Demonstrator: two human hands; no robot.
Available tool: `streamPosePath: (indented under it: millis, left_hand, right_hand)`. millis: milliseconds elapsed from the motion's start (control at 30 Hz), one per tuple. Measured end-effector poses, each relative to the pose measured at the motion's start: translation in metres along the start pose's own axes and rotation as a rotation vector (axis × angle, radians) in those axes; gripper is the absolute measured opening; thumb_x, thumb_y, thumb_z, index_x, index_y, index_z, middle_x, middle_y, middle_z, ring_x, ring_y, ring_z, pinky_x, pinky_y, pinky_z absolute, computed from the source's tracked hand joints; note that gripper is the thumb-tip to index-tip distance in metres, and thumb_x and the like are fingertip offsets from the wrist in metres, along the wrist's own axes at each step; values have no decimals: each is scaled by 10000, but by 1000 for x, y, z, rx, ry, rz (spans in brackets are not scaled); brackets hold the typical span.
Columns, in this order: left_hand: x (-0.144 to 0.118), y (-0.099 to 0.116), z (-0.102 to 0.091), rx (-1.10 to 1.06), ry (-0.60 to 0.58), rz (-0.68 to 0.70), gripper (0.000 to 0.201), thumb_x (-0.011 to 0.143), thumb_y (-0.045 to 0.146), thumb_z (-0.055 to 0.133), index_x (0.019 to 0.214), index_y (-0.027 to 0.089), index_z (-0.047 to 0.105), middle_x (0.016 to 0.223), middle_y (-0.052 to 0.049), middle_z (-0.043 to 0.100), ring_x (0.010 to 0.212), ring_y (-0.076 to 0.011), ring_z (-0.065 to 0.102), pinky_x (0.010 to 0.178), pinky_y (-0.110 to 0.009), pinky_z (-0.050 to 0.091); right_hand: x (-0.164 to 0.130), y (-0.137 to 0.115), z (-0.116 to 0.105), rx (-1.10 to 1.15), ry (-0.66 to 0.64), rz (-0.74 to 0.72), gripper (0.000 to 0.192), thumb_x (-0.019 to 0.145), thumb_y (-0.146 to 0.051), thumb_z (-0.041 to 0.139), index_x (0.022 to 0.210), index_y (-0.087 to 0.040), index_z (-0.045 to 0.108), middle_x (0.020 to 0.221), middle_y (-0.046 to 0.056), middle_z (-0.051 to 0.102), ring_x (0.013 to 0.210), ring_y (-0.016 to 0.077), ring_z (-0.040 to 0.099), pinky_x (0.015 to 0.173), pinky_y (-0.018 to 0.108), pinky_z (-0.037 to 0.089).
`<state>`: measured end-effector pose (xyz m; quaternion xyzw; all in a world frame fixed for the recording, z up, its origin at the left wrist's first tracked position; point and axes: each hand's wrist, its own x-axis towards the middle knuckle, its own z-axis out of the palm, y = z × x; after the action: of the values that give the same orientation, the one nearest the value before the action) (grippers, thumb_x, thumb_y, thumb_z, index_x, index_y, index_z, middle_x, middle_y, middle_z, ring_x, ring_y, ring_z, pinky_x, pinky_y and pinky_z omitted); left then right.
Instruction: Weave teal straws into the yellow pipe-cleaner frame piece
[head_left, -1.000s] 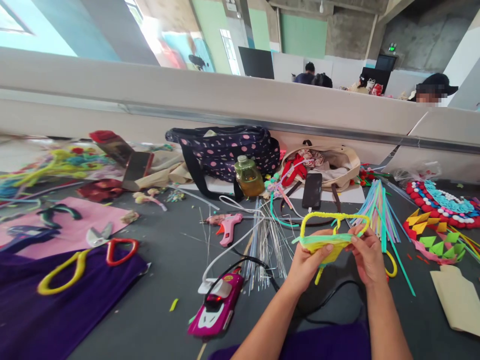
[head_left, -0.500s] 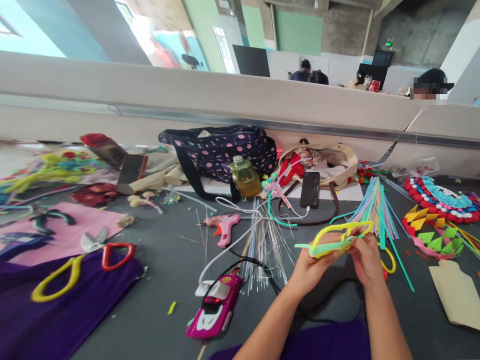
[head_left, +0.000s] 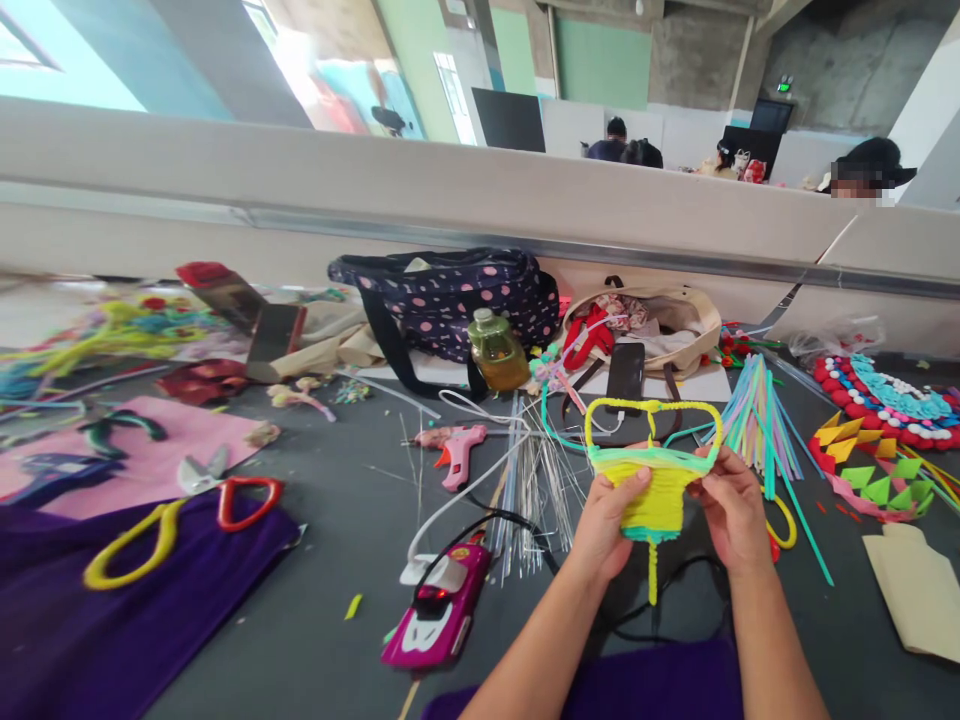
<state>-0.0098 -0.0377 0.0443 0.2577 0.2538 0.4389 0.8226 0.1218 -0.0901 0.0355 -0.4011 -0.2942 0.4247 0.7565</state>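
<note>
Yellow and green fuzzy wire makes a little basket [head_left: 651, 490] with a loop handle on top. It is held up above the grey table [head_left: 315, 560], between two hands. The left hand [head_left: 607, 525] pinches its left side with thumb and fingers. The right hand [head_left: 733, 515] pinches its right side the same way. Just behind it lies a black phone [head_left: 625, 375] and a bunch of coloured sticks [head_left: 754, 415]. A pink glue gun [head_left: 454, 445] and a pink toy car [head_left: 439, 605] lie to the left.
</note>
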Motion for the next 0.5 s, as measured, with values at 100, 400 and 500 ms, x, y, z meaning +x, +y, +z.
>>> streamPosePath:
  millis: [100,400,500]
  left_hand:
    - [0,0,0,-1,18,8,521,616,244,815,1102,137,662,912,-95,743,864,-260,698,789,-340,536]
    - [-2,-1,0,14,-20,9,514,618,239,816,1099,140,667,940,-93,738,834,-237,698,727,-296,533]
    - [-3,-2,0,43,-39,29,496,636,233,804,1104,148,665,962,-94,735,848,-241,693,737,-308,532]
  right_hand:
    - [-1,1,1,-15,10,-31,228,685,-302,728,892,-213,693,764,7,639,624,114,527,556,236,418]
    - [-2,-5,7,-32,45,-15,173,700,-303,749,831,-216,678,897,16,657,663,107,541,555,223,410]
    - [-1,-5,7,-26,66,18,207,702,-344,745,837,-205,673,838,19,648,649,115,551,555,226,424]
